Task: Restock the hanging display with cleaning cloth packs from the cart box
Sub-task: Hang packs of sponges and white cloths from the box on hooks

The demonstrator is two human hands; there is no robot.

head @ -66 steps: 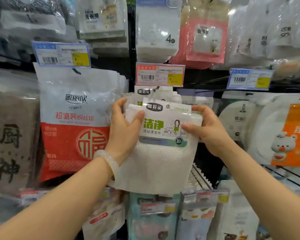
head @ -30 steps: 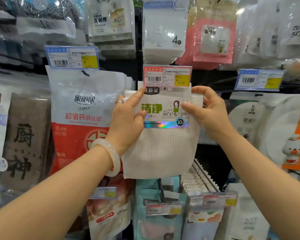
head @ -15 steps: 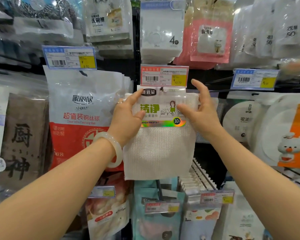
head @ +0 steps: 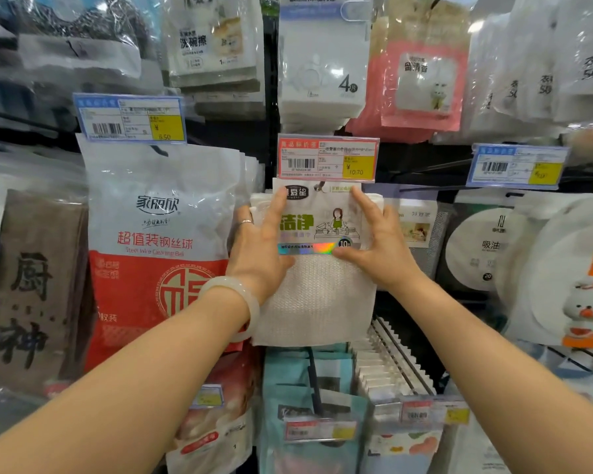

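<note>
A white cleaning cloth pack (head: 317, 302) with a green-lettered header card hangs on the display hook just under a red price tag (head: 327, 158). More packs of the same kind sit behind it. My left hand (head: 261, 249) lies flat against the pack's left side, fingers straight and pointing up. My right hand (head: 374, 241) presses on its right side, fingers spread and straight, thumb on the holographic strip. The cart box is out of view.
A big red-and-white steel wool bag (head: 158, 241) hangs close on the left under a blue price tag (head: 131, 118). Sponge packs (head: 322, 63) hang above. Round white pads (head: 486, 248) hang to the right, and teal packs (head: 308, 405) on hooks below.
The pack went up from in front of the display onto the hook under the red tag. Both hands let go of its edges and now lie flat on its front.
</note>
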